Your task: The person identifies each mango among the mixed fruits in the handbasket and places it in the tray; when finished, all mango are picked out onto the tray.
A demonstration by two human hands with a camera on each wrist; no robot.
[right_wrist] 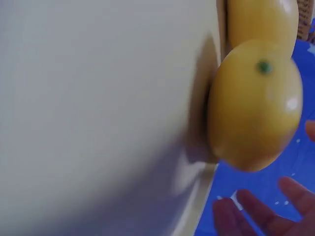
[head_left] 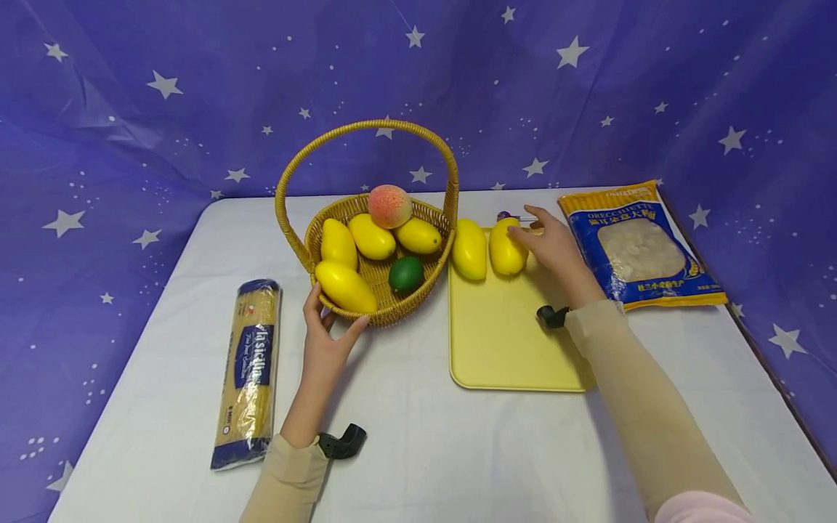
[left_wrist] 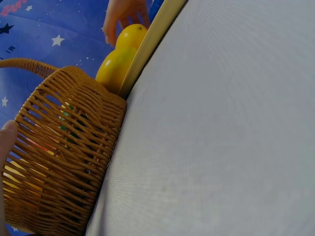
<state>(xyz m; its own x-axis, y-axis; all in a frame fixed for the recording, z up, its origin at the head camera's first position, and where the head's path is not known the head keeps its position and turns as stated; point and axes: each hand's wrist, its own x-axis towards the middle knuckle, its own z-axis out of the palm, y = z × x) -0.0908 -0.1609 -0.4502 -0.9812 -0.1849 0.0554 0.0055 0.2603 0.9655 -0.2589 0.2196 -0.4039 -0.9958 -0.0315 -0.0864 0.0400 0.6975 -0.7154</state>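
One bare right hand, fingers spread wide and holding nothing, hangs at the far right side of a smooth yellow oval mango; the left hand, thumb parted from fingers, touches the near left side of a brown woven wicker basket. Sound handling probably calls for thumb and fingers on opposite flanks, lest the fruit roll, without nudging the second yellow oval mango just left. Position: far end of the pale yellow rectangular tray. Appearance: glossy, plump, with a small green spot at one end.
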